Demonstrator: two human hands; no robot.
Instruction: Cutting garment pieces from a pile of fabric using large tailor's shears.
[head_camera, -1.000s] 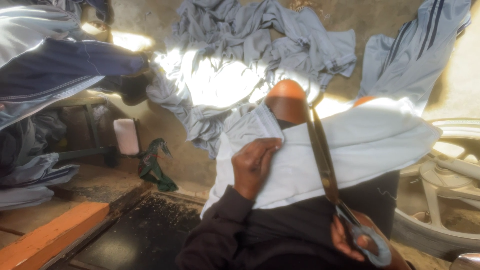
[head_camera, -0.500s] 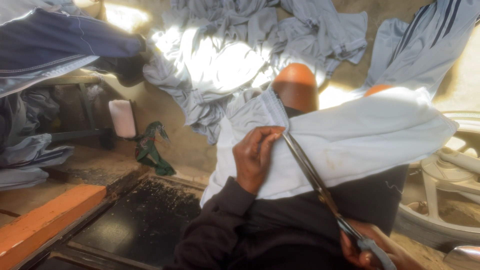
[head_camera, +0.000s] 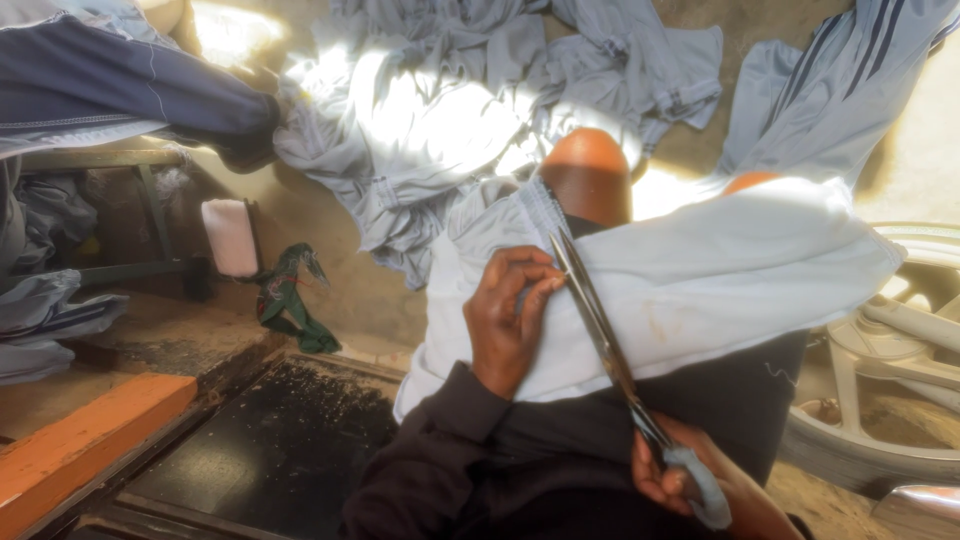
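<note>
A pale grey-white garment (head_camera: 740, 290) lies spread over my lap and knees. My left hand (head_camera: 508, 320) pinches its fabric near the left side, fingers curled on the cloth. My right hand (head_camera: 690, 478) grips the handles of long metal scissors (head_camera: 600, 335). The blades run up and left across the cloth, their tips close to my left fingers and to the garment's striped edge. My bare knee (head_camera: 588, 172) shows above the cloth.
A heap of grey garments (head_camera: 450, 120) lies on the ground ahead. A dark blue garment (head_camera: 120, 90) hangs at the upper left. An orange wooden board (head_camera: 80, 445) and dark metal tray (head_camera: 260, 450) sit lower left. A large metal wheel (head_camera: 880, 400) stands at right.
The scissors have swung from pointing near my knee to lying leftward across the cloth, tips now beside my left fingers. My left hand keeps its hold on the garment.
</note>
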